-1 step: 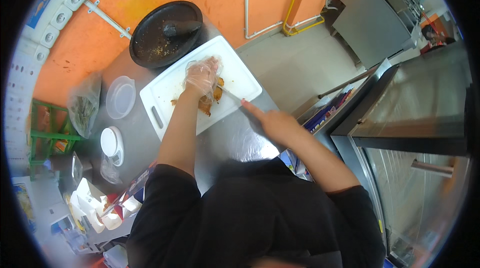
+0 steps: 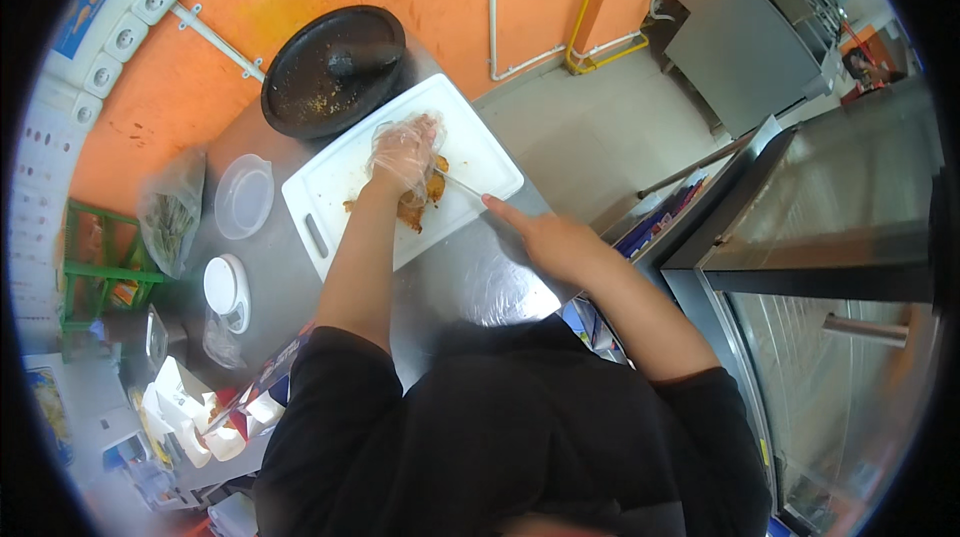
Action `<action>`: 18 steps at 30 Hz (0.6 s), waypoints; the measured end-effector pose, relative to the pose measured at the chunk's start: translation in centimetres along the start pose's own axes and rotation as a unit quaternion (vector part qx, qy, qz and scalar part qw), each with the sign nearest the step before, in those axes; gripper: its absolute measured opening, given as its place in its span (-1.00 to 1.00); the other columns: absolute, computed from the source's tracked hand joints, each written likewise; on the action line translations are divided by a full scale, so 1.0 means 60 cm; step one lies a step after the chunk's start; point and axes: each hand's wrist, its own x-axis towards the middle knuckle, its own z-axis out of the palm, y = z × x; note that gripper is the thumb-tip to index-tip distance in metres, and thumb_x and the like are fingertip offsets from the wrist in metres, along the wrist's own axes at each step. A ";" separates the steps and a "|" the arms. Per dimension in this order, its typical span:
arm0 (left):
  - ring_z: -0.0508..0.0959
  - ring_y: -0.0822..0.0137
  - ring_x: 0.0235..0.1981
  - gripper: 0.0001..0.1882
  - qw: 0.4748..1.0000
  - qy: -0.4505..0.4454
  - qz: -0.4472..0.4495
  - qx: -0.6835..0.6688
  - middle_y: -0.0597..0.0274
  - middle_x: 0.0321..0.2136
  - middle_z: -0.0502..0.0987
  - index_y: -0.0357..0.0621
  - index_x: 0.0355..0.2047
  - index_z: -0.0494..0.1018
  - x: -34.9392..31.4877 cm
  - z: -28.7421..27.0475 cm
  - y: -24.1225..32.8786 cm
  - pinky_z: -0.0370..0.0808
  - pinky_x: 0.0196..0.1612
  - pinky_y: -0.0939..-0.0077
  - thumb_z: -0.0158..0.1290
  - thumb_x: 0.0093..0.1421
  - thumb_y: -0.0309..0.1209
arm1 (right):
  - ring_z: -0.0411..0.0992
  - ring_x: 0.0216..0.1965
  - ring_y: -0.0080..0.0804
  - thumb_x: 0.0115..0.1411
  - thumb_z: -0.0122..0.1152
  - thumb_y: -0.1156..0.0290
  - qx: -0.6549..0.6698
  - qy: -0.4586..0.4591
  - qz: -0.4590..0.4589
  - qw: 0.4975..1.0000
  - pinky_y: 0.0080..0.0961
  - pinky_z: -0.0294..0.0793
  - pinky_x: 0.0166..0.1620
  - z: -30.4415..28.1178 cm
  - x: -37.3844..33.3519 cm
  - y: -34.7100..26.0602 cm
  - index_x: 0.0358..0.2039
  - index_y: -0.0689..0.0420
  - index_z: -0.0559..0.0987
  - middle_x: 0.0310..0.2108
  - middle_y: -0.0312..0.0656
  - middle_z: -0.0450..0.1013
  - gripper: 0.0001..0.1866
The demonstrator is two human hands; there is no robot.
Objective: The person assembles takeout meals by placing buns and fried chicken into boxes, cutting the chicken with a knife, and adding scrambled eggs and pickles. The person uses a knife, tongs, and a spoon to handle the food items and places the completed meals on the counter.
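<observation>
My left hand, in a clear plastic glove, presses down on browned, cooked-looking food whose exact kind I cannot make out. Its fingers curl over the pieces and hide part of them. Beneath lies a white cutting board with a handle slot, set at a slant on the metal table. In my bare right hand is a knife, index finger stretched along its top. The blade reaches left to the food, close beside the gloved fingers. The right hand's other fingers are closed around the handle, which is mostly hidden.
A dark stone mortar with a pestle stands behind the board. On the left are a clear plastic container, a white kitchen scale, a bag of leaves and a green crate. A glass-doored fridge stands at right.
</observation>
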 end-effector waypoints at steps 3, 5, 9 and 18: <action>0.35 0.16 0.08 -0.52 0.996 -0.060 -0.070 -0.011 0.14 0.08 0.37 -0.01 0.08 0.34 0.006 -0.032 0.023 0.21 0.16 0.26 -0.48 0.34 -0.18 | 0.47 -0.36 0.01 0.15 -0.16 0.55 0.005 -0.033 -0.002 0.999 -0.14 0.45 -0.27 -0.001 0.004 0.012 0.29 -0.36 -0.02 -0.41 0.09 0.45 -0.26; 0.36 0.14 0.07 -0.54 0.999 -0.026 -0.011 0.046 0.12 0.07 0.38 -0.05 0.09 0.31 0.004 -0.064 0.031 0.22 0.13 0.24 -0.42 0.33 -0.17 | 0.47 -0.38 0.02 0.15 -0.14 0.54 0.022 -0.030 -0.013 0.999 -0.13 0.45 -0.28 -0.007 0.002 0.009 0.29 -0.35 -0.01 -0.42 0.08 0.45 -0.26; 0.47 0.12 -0.10 -0.60 0.982 0.043 0.056 0.178 0.17 -0.05 0.47 -0.01 -0.05 0.42 0.007 -0.125 0.039 0.34 -0.04 0.26 -0.38 0.33 -0.20 | 0.47 -0.42 0.01 0.14 -0.07 0.50 0.014 0.024 -0.016 0.999 -0.12 0.44 -0.31 -0.019 -0.019 0.001 0.29 -0.35 -0.01 -0.47 0.08 0.45 -0.26; 0.48 -0.02 -0.15 -0.50 0.995 -0.046 -0.079 0.041 -0.15 -0.24 0.50 -0.17 -0.19 0.48 -0.027 -0.104 0.039 0.31 -0.02 0.13 -0.39 0.32 -0.11 | 0.47 -0.44 0.00 0.11 -0.08 0.54 -0.007 -0.026 -0.017 0.999 -0.13 0.44 -0.34 -0.027 -0.023 -0.038 0.29 -0.33 0.00 -0.47 0.08 0.45 -0.23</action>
